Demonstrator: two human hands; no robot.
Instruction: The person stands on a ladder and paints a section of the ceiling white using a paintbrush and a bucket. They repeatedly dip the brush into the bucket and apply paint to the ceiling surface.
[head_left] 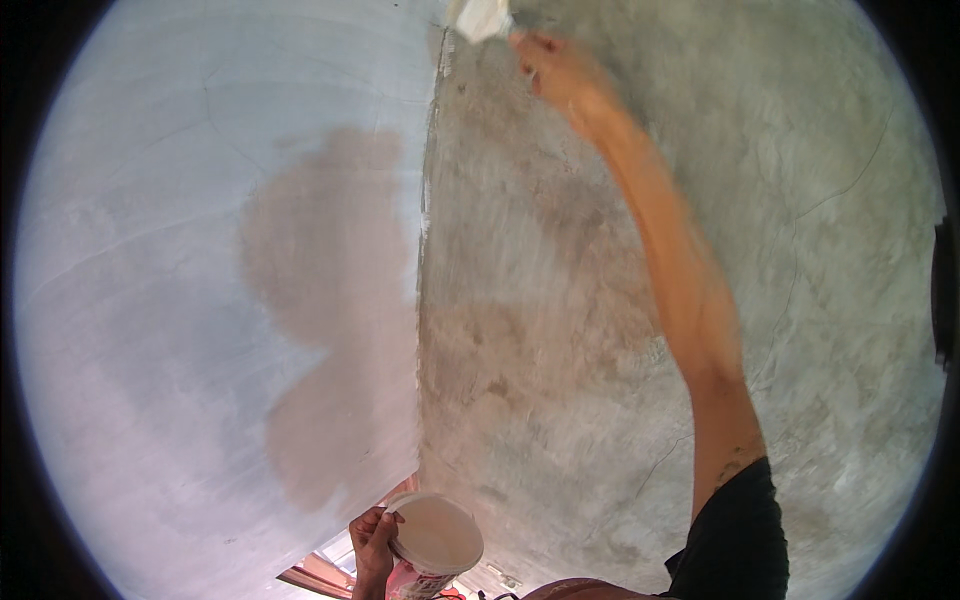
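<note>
My right hand (560, 75) is raised high against a wall corner, shut on a paint brush (482, 18) whose white-loaded bristles touch the wall at the top edge of the view. My left hand (372, 545) is low at the bottom, holding a round tub of white paint (435, 535) by its rim. The left wall face (200, 250) is coated whitish-blue, with a darker bare patch (320, 300) in it. The right wall face (600, 300) is bare grey-brown plaster.
A vertical corner line (425, 250) with white paint smears divides the two wall faces. Thin cracks run across the right plaster (850, 180). Below the tub a bit of reddish structure (320, 578) shows.
</note>
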